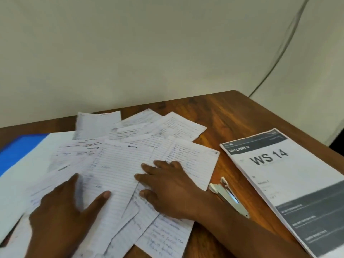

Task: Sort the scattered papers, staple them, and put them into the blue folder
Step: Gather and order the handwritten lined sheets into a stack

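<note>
Two hands, left hand (61, 207), right hand (167, 189), apparently flat on papers (119, 164).

Soft, even, dimmish light, no glare, shadows faint. Motion blur overall: left hand (59, 207) smeared, handwriting on papers (119, 164) under both palms unreadable. Wide-angle bending at edges, cable (279, 53) on wall (130, 53) curves.

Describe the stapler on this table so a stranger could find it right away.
On the brown wooden table, look right of the scattered lined papers, beside the right hand's wrist. The slim white and silver metal stapler lies there, left of the printed "WS 14" booklet; it is the only non-paper item.
</note>
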Motion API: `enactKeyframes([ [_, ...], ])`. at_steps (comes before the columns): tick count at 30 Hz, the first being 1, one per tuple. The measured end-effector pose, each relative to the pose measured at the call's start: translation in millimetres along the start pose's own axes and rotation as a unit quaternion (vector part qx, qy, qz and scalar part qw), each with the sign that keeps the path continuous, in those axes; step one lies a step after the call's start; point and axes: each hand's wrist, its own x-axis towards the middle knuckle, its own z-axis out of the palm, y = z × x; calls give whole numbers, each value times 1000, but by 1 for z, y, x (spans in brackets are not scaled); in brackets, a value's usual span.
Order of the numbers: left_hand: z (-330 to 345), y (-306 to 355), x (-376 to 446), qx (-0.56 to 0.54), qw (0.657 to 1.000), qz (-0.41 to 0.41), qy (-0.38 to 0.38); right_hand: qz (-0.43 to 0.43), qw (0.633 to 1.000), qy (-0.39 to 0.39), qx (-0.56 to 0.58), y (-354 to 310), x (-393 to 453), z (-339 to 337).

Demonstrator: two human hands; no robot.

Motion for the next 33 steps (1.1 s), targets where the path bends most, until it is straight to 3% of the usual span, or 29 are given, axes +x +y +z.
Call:
enactKeyframes([
  [5, -15, 13, -16, -31, 999, 3, 34, 16, 1000, -14, 8, 5, 1, -3],
  [11, -12, 4, -13, -126, 988, 7, 90, 43, 990, 90, 102, 19, 3, 6],
  [14, -8, 2, -13, -143, 983, 43, 106, 84, 988, 105, 78, 23, 6, -1],
  [20, -10, 7, -18, -211, 971, 104, 42, 138, 979, 140, 47, 22, 7, -6],
  [26, -8, 14, -23, -189, 970, 149, 27, 37, 992, 121, -13, 17, 7, 14],
  [33, -14, 4, -23, -106, 989, 63, 85, 3, 994, 101, -32, 28, 4, 23],
])
